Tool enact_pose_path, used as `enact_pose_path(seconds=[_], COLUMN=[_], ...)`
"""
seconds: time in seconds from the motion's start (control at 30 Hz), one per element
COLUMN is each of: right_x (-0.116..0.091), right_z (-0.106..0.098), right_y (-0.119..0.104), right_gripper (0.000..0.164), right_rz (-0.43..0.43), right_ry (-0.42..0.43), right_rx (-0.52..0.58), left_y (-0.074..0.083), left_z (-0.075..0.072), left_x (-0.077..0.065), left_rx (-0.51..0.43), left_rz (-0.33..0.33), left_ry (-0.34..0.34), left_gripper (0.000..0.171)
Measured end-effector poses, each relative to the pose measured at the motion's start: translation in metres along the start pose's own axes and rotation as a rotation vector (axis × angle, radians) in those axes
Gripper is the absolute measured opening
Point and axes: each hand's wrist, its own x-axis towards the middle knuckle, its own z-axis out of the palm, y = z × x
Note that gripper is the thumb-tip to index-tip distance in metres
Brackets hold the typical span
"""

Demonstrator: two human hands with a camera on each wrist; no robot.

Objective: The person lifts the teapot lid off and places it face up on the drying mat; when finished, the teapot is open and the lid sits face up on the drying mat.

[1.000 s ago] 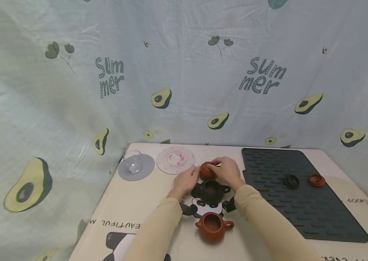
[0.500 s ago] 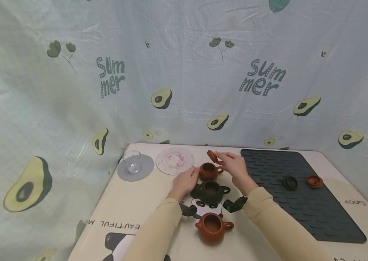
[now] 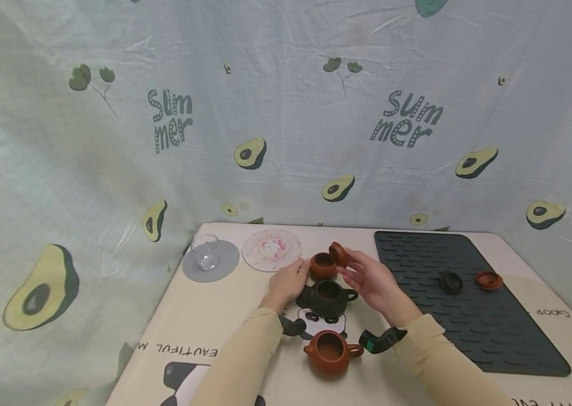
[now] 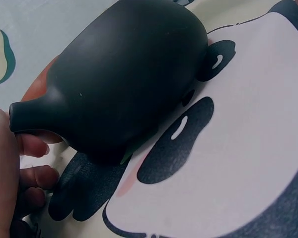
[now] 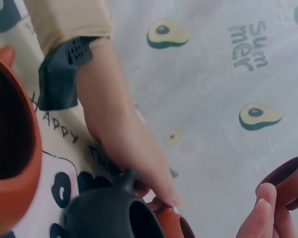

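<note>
My right hand (image 3: 377,282) pinches a small reddish-brown teapot lid (image 3: 339,256), tilted on edge beside the open mouth of the farthest teapot (image 3: 320,273). The lid's hollow underside shows in the right wrist view, with fingertips (image 5: 266,193) at its rim. My left hand (image 3: 285,286) holds that same teapot at its left side, fingers curled in the left wrist view. Nearer stands a lidless black teapot (image 3: 324,307), its spout pointing left and its body hiding much of the far teapot in the left wrist view. Nearest is a lidless reddish-brown teapot (image 3: 328,366), handle to the right.
On the right lies a dark ridged mat (image 3: 418,304) with a black lid (image 3: 451,283) and a reddish-brown lid (image 3: 489,281). At the back left, a clear glass cup (image 3: 207,252) stands on a grey round mat (image 3: 225,270). Beside it lies a pink-patterned round mat (image 3: 272,250).
My right hand has lifted the lid off the far teapot, tilted it up and drawn it back to the right. The left hand has stayed at the teapot.
</note>
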Motion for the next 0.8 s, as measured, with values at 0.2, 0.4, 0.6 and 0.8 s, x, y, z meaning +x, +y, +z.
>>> enact_pose_path(seconds=[0.2, 0.4, 0.6, 0.8], right_x=[-0.014, -0.030, -0.044, -0.057], right_z=[-0.009, -0.021, -0.040, -0.058], right_y=[0.004, 0.008, 0.015, 0.022], right_gripper=[0.029, 0.025, 0.043, 0.056], right_rz=[0.056, 0.117, 0.147, 0.165], right_ry=[-0.046, -0.042, -0.071, -0.127], right_rx=[0.167, 0.304, 0.284, 0.255], left_y=[-0.001, -0.001, 0.000, 0.000], left_z=[0.003, 0.004, 0.004, 0.003], left_x=[0.000, 0.001, 0.001, 0.001], left_rx=[0.008, 0.007, -0.007, -0.015], left_rz=[-0.001, -0.004, -0.006, -0.019], left_ry=[0.022, 0.032, 0.036, 0.033], left_gripper=[0.042, 0.042, 0.041, 0.042])
